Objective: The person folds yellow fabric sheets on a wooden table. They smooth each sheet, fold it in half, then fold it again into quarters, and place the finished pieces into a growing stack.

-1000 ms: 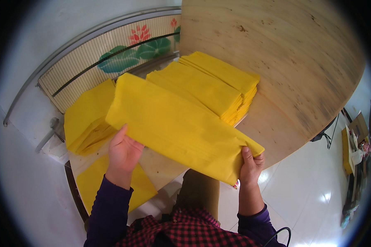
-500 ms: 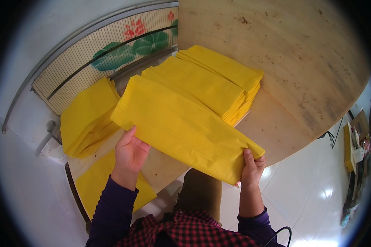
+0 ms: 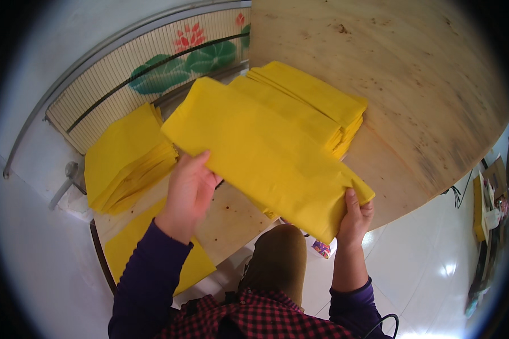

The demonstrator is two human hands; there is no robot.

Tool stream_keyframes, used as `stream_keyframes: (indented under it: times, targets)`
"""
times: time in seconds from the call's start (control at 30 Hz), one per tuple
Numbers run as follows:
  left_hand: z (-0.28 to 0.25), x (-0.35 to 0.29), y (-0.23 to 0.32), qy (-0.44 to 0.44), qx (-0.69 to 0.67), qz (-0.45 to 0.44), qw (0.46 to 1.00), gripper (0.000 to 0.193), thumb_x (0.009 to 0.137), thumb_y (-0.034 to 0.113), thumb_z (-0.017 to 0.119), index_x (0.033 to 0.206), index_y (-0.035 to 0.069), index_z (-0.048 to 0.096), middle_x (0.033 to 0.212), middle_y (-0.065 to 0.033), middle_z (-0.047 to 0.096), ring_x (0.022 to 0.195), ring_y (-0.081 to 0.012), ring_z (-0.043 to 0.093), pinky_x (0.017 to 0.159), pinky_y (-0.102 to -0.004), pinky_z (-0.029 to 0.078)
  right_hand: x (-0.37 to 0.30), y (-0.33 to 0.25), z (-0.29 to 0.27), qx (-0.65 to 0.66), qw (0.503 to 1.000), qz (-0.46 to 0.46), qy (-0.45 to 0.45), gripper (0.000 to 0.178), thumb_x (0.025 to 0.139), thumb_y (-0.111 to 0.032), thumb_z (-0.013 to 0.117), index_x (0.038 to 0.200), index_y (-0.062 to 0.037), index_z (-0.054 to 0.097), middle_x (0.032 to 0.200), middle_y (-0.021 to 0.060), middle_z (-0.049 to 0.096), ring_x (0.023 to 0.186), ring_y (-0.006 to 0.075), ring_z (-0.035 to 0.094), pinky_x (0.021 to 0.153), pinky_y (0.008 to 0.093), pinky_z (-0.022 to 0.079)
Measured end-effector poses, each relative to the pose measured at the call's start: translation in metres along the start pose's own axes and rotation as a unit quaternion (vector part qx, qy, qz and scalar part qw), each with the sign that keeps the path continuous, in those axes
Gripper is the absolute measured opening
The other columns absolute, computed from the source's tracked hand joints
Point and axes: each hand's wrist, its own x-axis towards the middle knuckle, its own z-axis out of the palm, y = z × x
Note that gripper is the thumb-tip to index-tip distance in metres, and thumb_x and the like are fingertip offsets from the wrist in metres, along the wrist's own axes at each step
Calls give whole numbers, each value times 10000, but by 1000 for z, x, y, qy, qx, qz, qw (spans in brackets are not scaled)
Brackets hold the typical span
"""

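Folded yellow sheet [image 3: 266, 152], centered above the tabletop [image 3: 413, 152], likely light and limp (corners should grip best). Right hand [image 3: 356, 217] fingers clamp it, four o'clock; left hand [image 3: 188, 189] grip, eight o'clock, unclear.

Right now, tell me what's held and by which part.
A folded yellow sheet: the right hand grips its right end; the left hand touches its near edge, grip unclear.

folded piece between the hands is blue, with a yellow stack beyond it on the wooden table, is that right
Not quite: the head view shows the folded piece between left hand and right hand is yellow; the yellow stack lies beyond it on the wooden table.
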Motion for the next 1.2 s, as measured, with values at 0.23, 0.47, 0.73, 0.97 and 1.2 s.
stream_keyframes:
  times: [0.23, 0.47, 0.73, 0.97, 1.2]
  targets:
    - [27, 90, 14, -1, 97, -7, 995, 326, 929, 62, 478, 1253, 22, 478, 1241, -116, 554, 1111, -233, 552, 960, -394, 448, 62, -11, 25, -15, 999, -14, 34, 228, 945, -91, 551, 1140, 24, 579, 1087, 89, 638, 953, 155, 617, 831, 283, 508]
    - [43, 180, 12, 9, 125, 8, 992, 275, 911, -35, 466, 1185, -31, 500, 1182, -145, 570, 1060, -254, 576, 953, -394, 482, 124, -4, 43, 3, 999, 30, -15, 282, 965, -96, 497, 1216, 33, 511, 1185, 118, 592, 1038, 177, 597, 877, 299, 498]
    - [7, 237, -18, 52, 158, -11, 986, 315, 864, -85, 475, 1173, -28, 498, 1181, -150, 562, 1062, -286, 577, 913, -425, 500, 155, 23, 45, -69, 993, 73, -57, 310, 964, -98, 479, 1237, 48, 492, 1185, 124, 598, 1084, 190, 582, 905, 301, 482]
    - [-20, 249, -32, 90, 179, -35, 979, 332, 851, -99, 476, 1171, -16, 504, 1183, -138, 566, 1060, -283, 582, 908, -419, 506, 163, 39, 45, -187, 975, 103, -56, 272, 938, -114, 532, 1161, 43, 535, 1061, 91, 639, 898, 145, 617, 708, 273, 496]
    - [-27, 251, -38, 117, 186, -39, 975, 328, 837, -107, 487, 1150, -10, 511, 1159, -127, 573, 1036, -272, 593, 876, -391, 515, 164, 39, 45, -284, 950, 114, -68, 320, 903, -119, 581, 1184, 25, 528, 974, 79, 645, 809, 123, 606, 598, 248, 460]
